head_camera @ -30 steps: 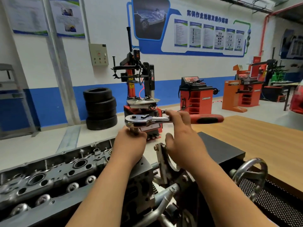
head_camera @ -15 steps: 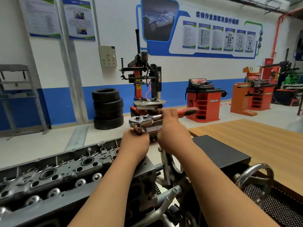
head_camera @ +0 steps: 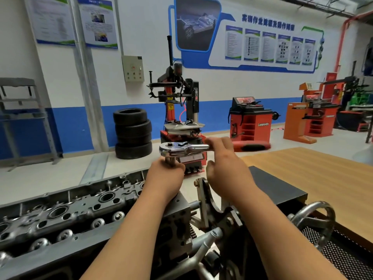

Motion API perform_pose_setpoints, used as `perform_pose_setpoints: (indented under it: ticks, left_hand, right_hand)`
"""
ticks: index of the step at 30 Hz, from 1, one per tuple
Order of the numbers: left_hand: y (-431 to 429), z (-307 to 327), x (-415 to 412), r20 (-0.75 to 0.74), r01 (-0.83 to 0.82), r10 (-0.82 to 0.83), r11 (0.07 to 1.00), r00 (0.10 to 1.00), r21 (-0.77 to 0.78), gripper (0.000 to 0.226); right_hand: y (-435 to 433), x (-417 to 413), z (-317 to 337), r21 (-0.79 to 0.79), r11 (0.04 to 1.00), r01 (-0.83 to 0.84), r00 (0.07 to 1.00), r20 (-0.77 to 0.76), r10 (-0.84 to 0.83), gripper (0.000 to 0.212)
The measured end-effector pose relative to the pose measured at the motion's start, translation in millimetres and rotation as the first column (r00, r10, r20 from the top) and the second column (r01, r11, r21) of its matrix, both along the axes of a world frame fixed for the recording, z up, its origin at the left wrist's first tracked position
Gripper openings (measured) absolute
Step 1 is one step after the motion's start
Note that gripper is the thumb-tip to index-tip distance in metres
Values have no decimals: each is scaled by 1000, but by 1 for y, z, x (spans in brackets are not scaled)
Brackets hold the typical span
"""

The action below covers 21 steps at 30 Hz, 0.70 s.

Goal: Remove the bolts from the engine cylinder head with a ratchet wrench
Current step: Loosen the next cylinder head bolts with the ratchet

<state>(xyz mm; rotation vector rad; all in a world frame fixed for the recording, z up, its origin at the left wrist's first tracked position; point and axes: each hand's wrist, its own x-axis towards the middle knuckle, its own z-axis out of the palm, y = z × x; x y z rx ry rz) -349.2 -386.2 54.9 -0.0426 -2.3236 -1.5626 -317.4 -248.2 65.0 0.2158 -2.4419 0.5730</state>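
a long wooden table [head_camera: 327, 178] fills the right side of the workshop floor. the engine cylinder head [head_camera: 66, 213] lies lower left, its open face up, running from the left edge to just under the person's left forearm. it sits on a metal stand with a black box [head_camera: 276, 190] at the right end and a grey handwheel [head_camera: 316, 205] low on the right, above a perforated tray.

by the blue-banded back wall stands a red and black tyre changer [head_camera: 177, 102], with a stack of tyres [head_camera: 132, 134] to its left and a red wheel balancer [head_camera: 251, 126] to its right.

both forearms reach forward from the bottom edge, and the hands are close together but not touching. the left hand [head_camera: 166, 178] is wrapped around the extension bar [head_camera: 171, 160] at the near-right end of the cylinder head. what the bar stands on is hidden behind that hand. the right hand [head_camera: 226, 168] is just to the right, its fingers [head_camera: 219, 142] hooked over the shank of the ratchet wrench [head_camera: 187, 148], the thumb hanging below and clear of the tool.

the wrench lies level above the left hand, its chrome head on top of the upright bar and its red grip [head_camera: 256, 146], blurred, pointing right beyond the right hand.
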Motion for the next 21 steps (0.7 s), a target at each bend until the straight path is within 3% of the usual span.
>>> perform_pose_setpoints:
  ticks: [2, 4, 9, 11, 14, 17, 21]
  left_hand:
    - [-1, 0, 1, 21, 33, -35, 994, 999, 108, 15]
    - [-3, -1, 0, 28, 49, -54, 986, 998, 159, 9]
    - [-3, 0, -1, 3, 0, 0, 992, 1000, 124, 13]
    - [-2, 1, 1, -1, -9, 9, 995, 1000, 102, 14]
    - [0, 1, -1, 2, 2, -3, 994, 1000, 110, 25]
    - [3, 1, -6, 26, 5, -6, 998, 1000, 64, 28]
    - [2, 0, -8, -110, -41, 28, 992, 994, -123, 29]
  right_hand:
    - [2, -30, 23, -121, 988, -93, 990, 93, 104, 46]
    - [-16, -60, 28, -145, 969, -201, 958, 178, 225, 40]
    - [-52, -89, 41, -62, 937, -344, 895, 281, 347, 50]
    - [-52, -86, 38, -110, 934, -339, 900, 252, 356, 48]
    - [-38, -65, 31, -129, 980, -153, 957, 228, 180, 49]
    - [-16, -13, 12, 29, 995, 98, 989, 113, -100, 56]
    - [-24, 73, -20, 125, 986, 115, 984, -150, -95, 78]
